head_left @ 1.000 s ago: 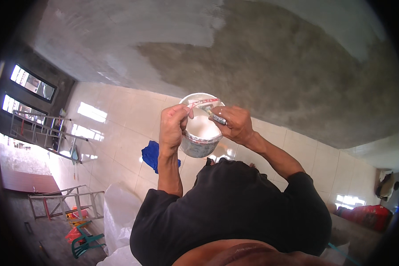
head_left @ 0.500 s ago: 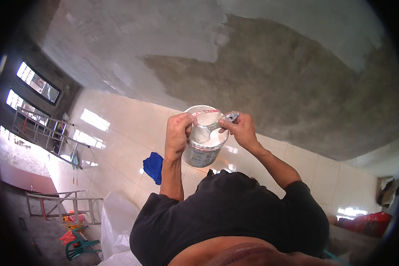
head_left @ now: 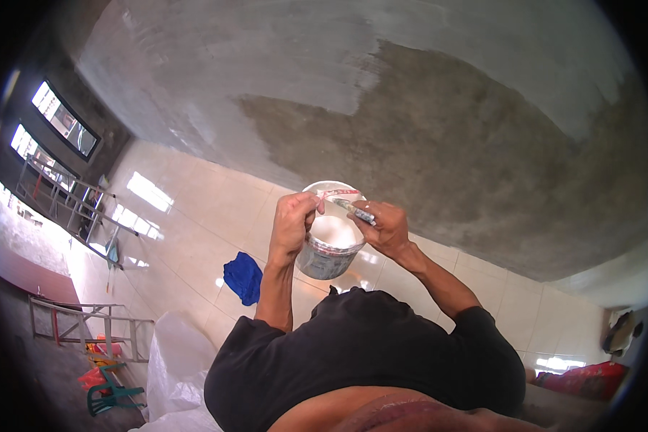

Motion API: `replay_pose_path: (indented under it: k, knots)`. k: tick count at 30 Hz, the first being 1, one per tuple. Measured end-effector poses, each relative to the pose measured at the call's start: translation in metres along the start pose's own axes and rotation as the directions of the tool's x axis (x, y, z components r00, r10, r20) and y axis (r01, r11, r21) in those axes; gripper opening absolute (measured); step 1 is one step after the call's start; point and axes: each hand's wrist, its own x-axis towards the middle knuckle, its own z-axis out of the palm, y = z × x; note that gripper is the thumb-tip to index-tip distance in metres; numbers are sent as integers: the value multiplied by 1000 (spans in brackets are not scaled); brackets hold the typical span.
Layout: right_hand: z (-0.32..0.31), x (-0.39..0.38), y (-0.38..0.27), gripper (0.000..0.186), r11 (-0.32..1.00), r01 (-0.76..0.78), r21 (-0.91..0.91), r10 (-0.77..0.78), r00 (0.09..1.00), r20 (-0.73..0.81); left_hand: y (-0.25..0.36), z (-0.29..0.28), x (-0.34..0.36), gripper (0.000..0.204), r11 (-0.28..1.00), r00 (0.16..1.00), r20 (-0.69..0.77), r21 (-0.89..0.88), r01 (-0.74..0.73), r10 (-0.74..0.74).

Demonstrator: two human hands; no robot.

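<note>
A bucket [head_left: 328,264] of white paint [head_left: 336,230] is in front of my chest. My left hand [head_left: 294,222] is closed on a red-and-white strap [head_left: 340,192] that crosses the bucket's mouth. In my right hand [head_left: 384,226] is a paintbrush [head_left: 356,209], its paint-smeared handle angled toward me and to the right. The brush head points left over the bucket, close to the strap and my left fingers. I see the brush nearly edge-on, and its tip is partly hidden.
Ahead rises a grey wall [head_left: 425,137], part coated lighter. A blue cloth [head_left: 243,278] lies on the tiled floor [head_left: 187,248]. To the left are a metal ladder [head_left: 72,201], a metal frame [head_left: 86,324], a green plastic chair [head_left: 113,394] and plastic sheeting [head_left: 176,367]; a red sack [head_left: 587,380] lies right.
My right hand has turned the brush from its broad face to its edge and moved it up and left, toward the strap. The left hand keeps its hold on the strap.
</note>
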Motion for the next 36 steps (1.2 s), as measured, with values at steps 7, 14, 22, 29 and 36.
replay_pose_path:
  k: [7, 14, 22, 29, 36]
  knots:
    - [-9, 1, -14, 21, 659, -613, 436, 571, 785, 240, -1, -2, 1, 25, 1000, 1000, 6, -14, -6, 6]
    - [-9, -1, -6, 22, 448, -686, 573, 627, 699, 345, 3, 4, -1, 25, 1000, 999, -39, 18, -22, 22]
    - [-2, -1, -6, 18, 940, -306, 148, 306, 952, 20, 5, 4, 2, 25, 1000, 1000, -6, 24, -12, 12]
    - [-5, -1, -11, 22, 996, -77, 35, 77, 997, -21, 5, 2, -2, 26, 1000, 1000, -27, 17, -10, 10]
    - [-8, 5, -14, 20, 550, -608, 572, 556, 778, 293, 9, 5, 0, 26, 999, 999, 6, 21, -42, 42]
